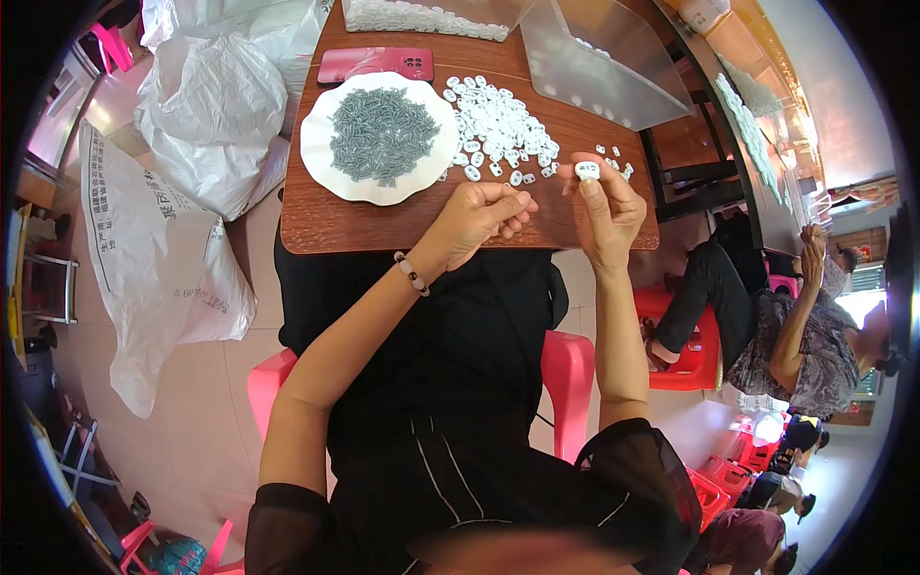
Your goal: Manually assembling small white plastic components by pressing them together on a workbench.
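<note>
Over the table's near edge, my right hand point(611, 213) pinches a small white oval piece point(586, 171) with dark holes between thumb and fingers. My left hand point(482, 220) is a little to its left, apart from it, thumb and fingertips pressed together; what they hold, if anything, is too small to make out. Beyond my hands lies a loose pile of the same white pieces point(498, 120). A white scalloped plate point(316, 149) at the left carries a heap of small grey rod-shaped parts point(383, 136).
A pink phone point(376, 66) lies behind the plate on the brown table point(355, 228). Translucent bins point(613, 81) stand at the back. White sacks point(163, 259) sit on the floor at left. Another person point(800, 335) sits at the right; red stools point(690, 335) are nearby.
</note>
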